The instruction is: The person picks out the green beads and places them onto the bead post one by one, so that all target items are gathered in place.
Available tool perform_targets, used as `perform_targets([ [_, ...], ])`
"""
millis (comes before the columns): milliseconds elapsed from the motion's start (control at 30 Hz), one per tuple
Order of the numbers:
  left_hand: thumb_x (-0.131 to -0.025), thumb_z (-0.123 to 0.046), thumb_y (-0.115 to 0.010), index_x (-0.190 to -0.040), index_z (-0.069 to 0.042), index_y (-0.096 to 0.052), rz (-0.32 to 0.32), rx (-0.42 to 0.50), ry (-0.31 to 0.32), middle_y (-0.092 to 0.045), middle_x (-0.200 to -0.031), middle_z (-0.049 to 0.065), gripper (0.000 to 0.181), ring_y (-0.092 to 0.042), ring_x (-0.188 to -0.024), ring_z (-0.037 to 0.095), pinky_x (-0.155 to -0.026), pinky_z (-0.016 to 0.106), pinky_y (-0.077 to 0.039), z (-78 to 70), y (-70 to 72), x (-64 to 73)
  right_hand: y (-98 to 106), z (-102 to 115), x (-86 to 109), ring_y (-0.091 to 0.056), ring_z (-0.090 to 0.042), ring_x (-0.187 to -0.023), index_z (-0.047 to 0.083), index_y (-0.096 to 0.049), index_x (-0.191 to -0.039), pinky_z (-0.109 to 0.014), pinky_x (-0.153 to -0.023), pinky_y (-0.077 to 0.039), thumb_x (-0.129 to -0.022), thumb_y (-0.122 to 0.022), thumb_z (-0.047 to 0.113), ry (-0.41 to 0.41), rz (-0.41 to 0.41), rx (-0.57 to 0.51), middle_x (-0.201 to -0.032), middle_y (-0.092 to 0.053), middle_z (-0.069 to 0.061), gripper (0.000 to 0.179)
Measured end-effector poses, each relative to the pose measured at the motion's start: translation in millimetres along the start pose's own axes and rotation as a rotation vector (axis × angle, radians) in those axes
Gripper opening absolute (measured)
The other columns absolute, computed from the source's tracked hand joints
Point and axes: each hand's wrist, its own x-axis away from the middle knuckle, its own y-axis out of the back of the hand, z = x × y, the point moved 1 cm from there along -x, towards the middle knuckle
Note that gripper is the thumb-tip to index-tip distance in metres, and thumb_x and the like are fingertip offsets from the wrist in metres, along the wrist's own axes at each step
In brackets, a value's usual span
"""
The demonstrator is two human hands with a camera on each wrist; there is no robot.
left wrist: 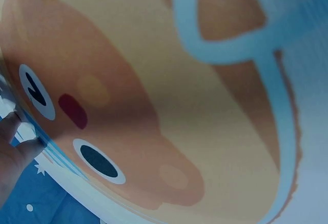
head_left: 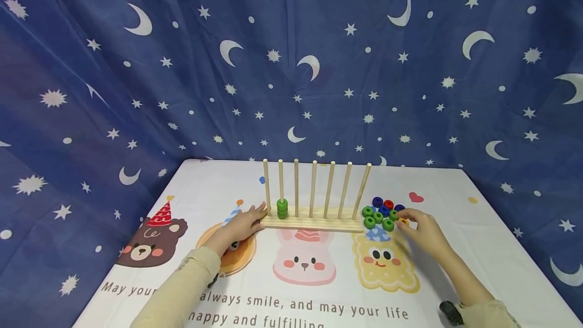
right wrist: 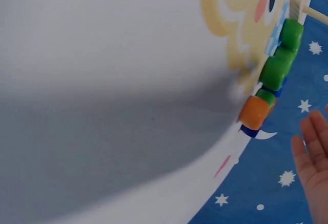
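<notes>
A wooden peg rack point(head_left: 314, 224) stands on the table with several upright pegs. On its second peg from the left sits a short stack of green beads point(head_left: 282, 209). My left hand point(head_left: 246, 224) touches the left end of the rack's base, its fingers fairly straight. Right of the rack lies a cluster of loose beads: green beads point(head_left: 369, 222), blue beads point(head_left: 377, 201), a red bead point(head_left: 388, 204) and an orange bead point(right wrist: 254, 112). Over the right side of this cluster reaches my right hand point(head_left: 423, 232), thumb and forefinger parted near a green bead point(head_left: 393, 215). Its fingers look straight in the right wrist view.
A white tablecloth point(head_left: 346, 267) printed with cartoon animals and lettering covers the table. Behind it and along the left hangs a dark blue curtain point(head_left: 273, 90) with moons and stars. The rack's tall pegs stick up between the two hands.
</notes>
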Motion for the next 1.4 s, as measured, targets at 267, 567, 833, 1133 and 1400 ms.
perform_targets([
  [267,-0.095,-0.023,-0.054,-0.142,-0.002,-0.041,-0.004,0.001,0.001,-0.027,-0.152,0.018,0.052,-0.032,-0.134,0.048,-0.103,0.071,-0.023,0.8,1.1,0.0,-3,-13,-9.8,-0.063,-0.042,-0.095,-0.007,-0.065,-0.101,-0.056,-0.087,-0.049,-0.085,-0.066,0.003,-0.044,0.010,0.001,-0.098,-0.068,-0.025,0.019],
  [567,-0.095,-0.021,-0.054,-0.141,-0.002,-0.042,-0.010,0.007,-0.009,-0.028,-0.152,0.019,0.052,-0.032,-0.133,0.048,-0.103,0.071,-0.023,-1.4,2.8,0.1,-12,-22,-19.7,-0.062,-0.039,-0.088,-0.011,-0.062,-0.102,-0.054,-0.081,-0.050,-0.085,-0.063,0.005,-0.150,0.029,0.034,-0.095,-0.066,-0.027,0.022],
  [833,-0.095,-0.024,-0.054,-0.142,-0.003,-0.041,-0.003,-0.006,-0.003,-0.027,-0.152,0.018,0.053,-0.032,-0.134,0.048,-0.103,0.071,-0.024,-1.3,0.6,-0.1,-20,-24,-24.2,-0.062,-0.033,-0.079,-0.014,-0.058,-0.102,-0.048,-0.075,-0.052,-0.081,-0.064,0.004,-0.232,0.064,0.018,-0.088,-0.065,-0.027,0.029],
  [1133,-0.095,-0.021,-0.055,-0.140,-0.002,-0.043,-0.018,0.008,-0.008,-0.029,-0.152,0.019,0.051,-0.032,-0.133,0.049,-0.103,0.071,-0.024,-1.2,0.2,1.6,-29,-28,-30.7,-0.058,-0.031,-0.078,-0.014,-0.058,-0.104,-0.046,-0.075,-0.050,-0.081,-0.067,0.007,-0.287,0.069,0.024,-0.089,-0.064,-0.026,0.033],
  [1400,-0.095,-0.021,-0.054,-0.141,-0.001,-0.042,-0.012,0.007,-0.013,-0.027,-0.152,0.019,0.051,-0.031,-0.134,0.049,-0.103,0.071,-0.024,-0.9,0.7,1.6,-27,-31,-34.5,-0.057,-0.032,-0.076,-0.016,-0.058,-0.100,-0.047,-0.074,-0.049,-0.076,-0.069,0.006,-0.257,0.109,0.073,-0.084,-0.063,-0.025,0.034],
])
